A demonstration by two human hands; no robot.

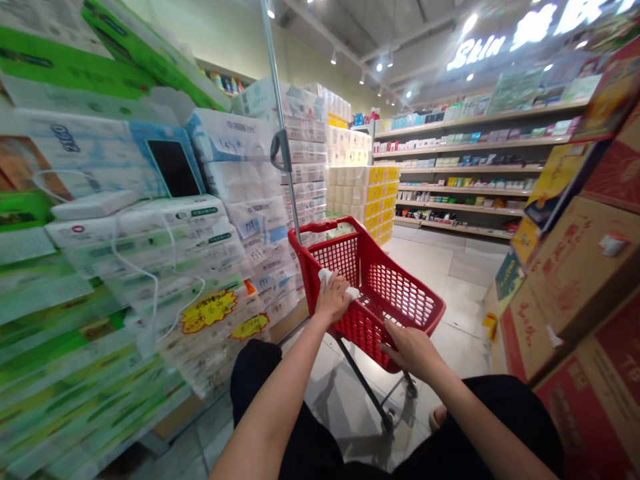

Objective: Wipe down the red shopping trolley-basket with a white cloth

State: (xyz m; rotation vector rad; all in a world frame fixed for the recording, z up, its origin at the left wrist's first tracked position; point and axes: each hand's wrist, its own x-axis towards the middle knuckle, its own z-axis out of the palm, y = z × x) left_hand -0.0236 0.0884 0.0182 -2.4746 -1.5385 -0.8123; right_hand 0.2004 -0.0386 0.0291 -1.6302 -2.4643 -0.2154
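Observation:
A red plastic shopping cart [400, 283] with a lattice basket stands in front of me on dark metal legs. My left hand [334, 298] presses a folded white cloth or wipe [352, 293] onto the basket's near left rim. Ends of the white piece stick out past the fingers; the rest is covered by the hand. At the near right part of the rim, my right hand [411, 348] grips the basket edge, thumb above and fingers against the side wall. A grey metal pole [277, 73] with a dark grey loop rises at the cart's far left corner.
Tissue packs [240, 180] are stacked high on the left, with a phone [173, 168], a white power bank [95, 204] and cables on them. Cardboard boxes [583, 267] are piled on the right. Stocked shelves [460, 170] line the back, beyond the tiled floor [425, 248].

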